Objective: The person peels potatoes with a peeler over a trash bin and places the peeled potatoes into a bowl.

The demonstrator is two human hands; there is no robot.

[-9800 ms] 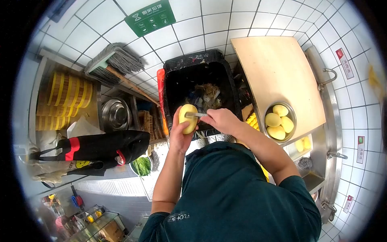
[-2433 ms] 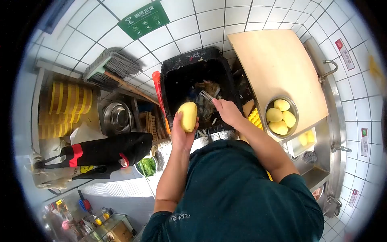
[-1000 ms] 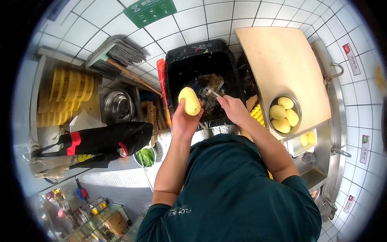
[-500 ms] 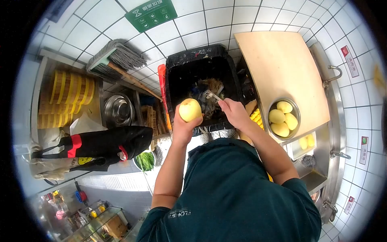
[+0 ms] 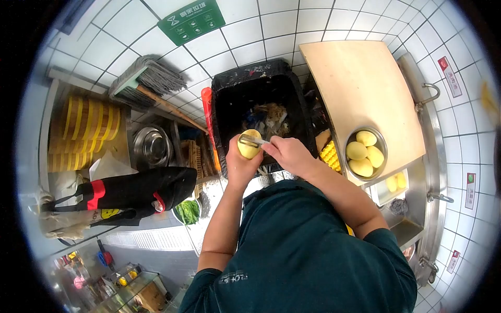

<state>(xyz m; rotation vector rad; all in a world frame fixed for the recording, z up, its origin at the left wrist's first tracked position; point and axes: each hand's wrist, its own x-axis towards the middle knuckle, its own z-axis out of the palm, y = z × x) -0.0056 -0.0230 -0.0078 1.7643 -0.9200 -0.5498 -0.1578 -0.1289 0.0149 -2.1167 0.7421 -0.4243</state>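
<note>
My left hand (image 5: 241,166) is wrapped round a pale yellow potato (image 5: 250,151), which looks peeled. In my right hand (image 5: 286,153) is a peeler (image 5: 254,140), its head lying across the potato's upper side. Both hands are over the near part of a bin (image 5: 224,94) lined with a black bag. Scraps (image 5: 271,117) lie at the bottom of the bin. To the right, a metal bowl (image 5: 383,156) holds several more pale yellow potatoes (image 5: 360,151).
A wooden board (image 5: 365,78) carries the bowl, beside a steel sink (image 5: 407,229) with taps. At left are a mop (image 5: 156,78), a black apron (image 5: 141,188), metal bowls (image 5: 152,146) and a bowl of green vegetables (image 5: 188,211). A red-orange handle (image 5: 207,109) stands beside the bin.
My right hand has moved left and slightly down, bringing the peeler from over the bin onto the potato. My left hand has tilted the potato and moved slightly right.
</note>
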